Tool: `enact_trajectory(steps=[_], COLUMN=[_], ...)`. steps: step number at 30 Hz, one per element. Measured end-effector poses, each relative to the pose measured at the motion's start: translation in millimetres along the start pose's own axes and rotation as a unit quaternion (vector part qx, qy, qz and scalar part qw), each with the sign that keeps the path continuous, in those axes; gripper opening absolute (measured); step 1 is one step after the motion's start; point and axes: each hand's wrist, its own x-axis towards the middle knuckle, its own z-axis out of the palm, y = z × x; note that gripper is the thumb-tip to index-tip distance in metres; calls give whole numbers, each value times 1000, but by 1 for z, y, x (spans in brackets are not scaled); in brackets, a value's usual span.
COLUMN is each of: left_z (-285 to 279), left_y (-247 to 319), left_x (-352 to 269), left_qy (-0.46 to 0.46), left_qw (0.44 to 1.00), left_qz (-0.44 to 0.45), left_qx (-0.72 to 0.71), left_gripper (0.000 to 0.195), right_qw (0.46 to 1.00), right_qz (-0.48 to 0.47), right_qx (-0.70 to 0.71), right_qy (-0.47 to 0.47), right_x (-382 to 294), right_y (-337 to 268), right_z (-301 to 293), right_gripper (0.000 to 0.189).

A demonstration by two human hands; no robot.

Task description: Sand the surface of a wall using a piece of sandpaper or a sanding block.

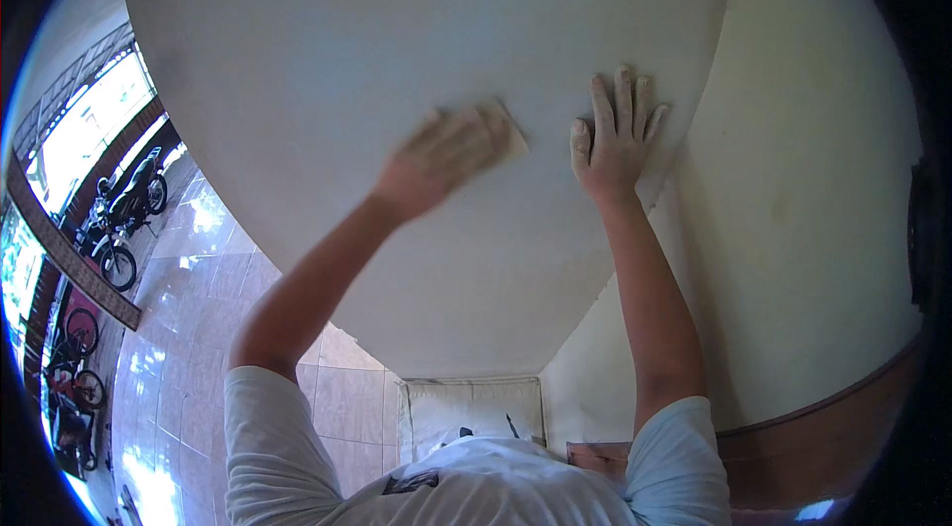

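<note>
A broad off-white panel point(416, 280) spreads before me. Against it, my left hand point(450, 147) presses a beige sheet point(515, 130), which looks like sandpaper. Motion blurs that hand, and its palm and fingers cover most of the sheet. Further right, my right hand point(617, 132) rests flat on the same panel near its right edge. Its fingers are spread, hold nothing and carry pale dust.
On the right a cream wall point(796, 214) meets the panel, with a brown band point(811, 422) along its foot. Glossy floor tiles point(216, 280) extend to the left. Beyond them are a motorcycle point(126, 206) and a bicycle point(78, 359). A white sheet point(476, 403) lies below.
</note>
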Motion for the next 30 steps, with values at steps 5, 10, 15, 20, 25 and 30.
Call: enact_trajectory(steps=[5, 10, 15, 20, 25, 30], left_z=[-24, 0, -24, 3, -23, -3], left_y=[-26, 41, -24, 69, -4, 9], left_x=[-2, -45, -26, -67, -39, -49], left_qy=[13, -36, 78, -53, 15, 64], left_qw=[982, 997, 967, 990, 941, 951], left_qz=[-181, -57, -243, -121, -337, -303], left_qx=[48, -29, 17, -39, 2, -10], left_gripper=[54, 53, 52, 59, 60, 53], right_qw=[1000, 1000, 1000, 1000, 1000, 1000], right_qz=[17, 16, 13, 19, -1, 7], right_qx=[6, 21, 28, 8, 5, 17], right_qy=[-3, 2, 5, -11, -10, -5], right_x=[-4, -20, -31, -38, -47, -42], right_y=[-2, -1, -1, -5, 0, -2], right_z=[-2, 2, 1, 1, 0, -2], right_gripper=[53, 51, 49, 53, 53, 52])
